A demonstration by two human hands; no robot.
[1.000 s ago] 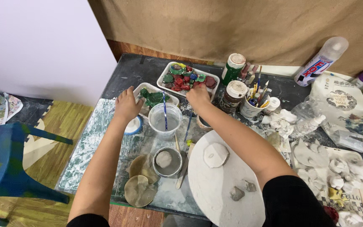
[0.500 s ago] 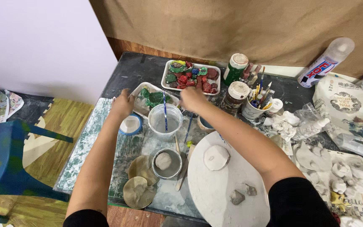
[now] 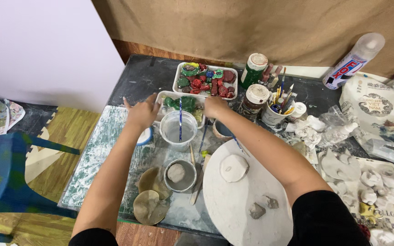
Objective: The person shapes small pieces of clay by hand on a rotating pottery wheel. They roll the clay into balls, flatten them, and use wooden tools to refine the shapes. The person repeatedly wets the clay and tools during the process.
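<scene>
Flanking the nearer white tray (image 3: 164, 97) of green pieces at frame centre: left hand (image 3: 141, 114) and right hand (image 3: 215, 106), grips unclear, steadying both ends above water cup (image 3: 178, 130).

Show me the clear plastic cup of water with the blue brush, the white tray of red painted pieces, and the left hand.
clear plastic cup of water (image 3: 178, 132), head view, front wall.
white tray of red painted pieces (image 3: 177, 75), head view, left rim.
left hand (image 3: 141, 114), head view, back of hand.

Two bare forearms, short black sleeves (image 3: 324, 218) at the upper arms
</scene>
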